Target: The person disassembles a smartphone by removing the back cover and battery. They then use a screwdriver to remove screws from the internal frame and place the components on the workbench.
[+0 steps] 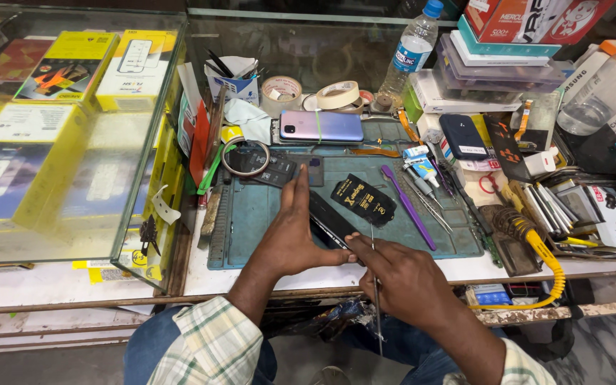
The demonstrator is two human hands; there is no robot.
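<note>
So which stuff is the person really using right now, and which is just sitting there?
In use:
- left hand steadying the opened phone
- right hand holding a thin metal tool
- teal work mat underneath

Just lying about:
- purple phone
- tape rolls
- water bottle
- purple brush
- yellow-handled soldering iron

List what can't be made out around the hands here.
- Head view: most of the dark phone is covered by the left hand.
- The tip of the thin tool in the right hand is too small to tell.
- The phone battery detail is too small.
</note>
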